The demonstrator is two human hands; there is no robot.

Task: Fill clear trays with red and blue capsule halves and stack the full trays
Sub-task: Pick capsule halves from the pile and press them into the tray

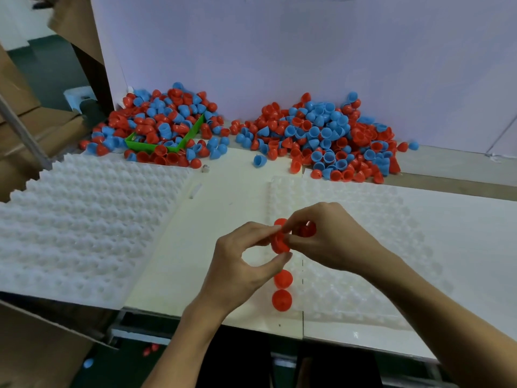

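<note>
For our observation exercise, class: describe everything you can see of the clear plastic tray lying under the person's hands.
The clear moulded-plastic tray lies flat on the white tabletop, right of centre. It is thin and see-through, covered in rows of small round pockets. Nearly all pockets are empty: two red capsule halves sit dome-up in its left column near the front edge, and another shows behind the fingers. Both hands, left hand and right hand, hold red halves above it.

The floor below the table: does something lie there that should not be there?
Yes. A few capsule halves, two red and one blue, lie on the floor below the table edge, apparently dropped. The green bin also overflows.
</note>
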